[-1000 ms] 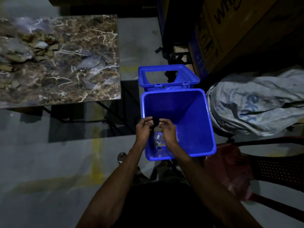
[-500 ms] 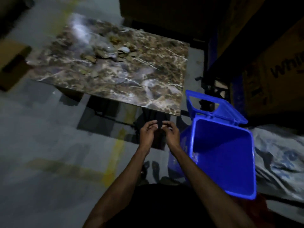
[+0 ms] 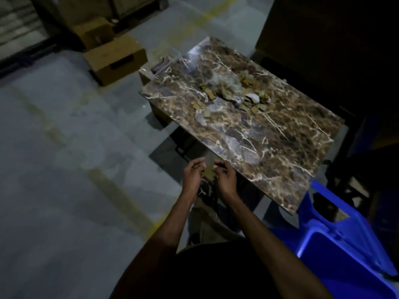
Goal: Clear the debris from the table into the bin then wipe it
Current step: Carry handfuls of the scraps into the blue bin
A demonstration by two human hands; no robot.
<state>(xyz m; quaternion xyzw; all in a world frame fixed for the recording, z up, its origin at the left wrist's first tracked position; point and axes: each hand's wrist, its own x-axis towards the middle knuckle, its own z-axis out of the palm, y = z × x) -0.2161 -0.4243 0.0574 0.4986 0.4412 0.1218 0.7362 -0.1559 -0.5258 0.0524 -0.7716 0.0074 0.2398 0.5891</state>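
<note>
Both hands, left (image 3: 193, 176) and right (image 3: 224, 178), empty with fingers loosely curled, near tabletop (image 3: 269, 152) edge; debris (image 3: 233, 91) on far side; bin (image 3: 345, 251) right.

Bin (image 3: 336, 253) cut off at right/bottom edge; debris (image 3: 233, 91) blurred

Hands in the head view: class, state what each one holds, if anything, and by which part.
Nothing is held. The left hand and right hand hang loosely curled, short of the table.

Both hands (image 3: 210, 176) hover empty near the debris-strewn table (image 3: 269, 152), beside the bin (image 3: 345, 251).
</note>
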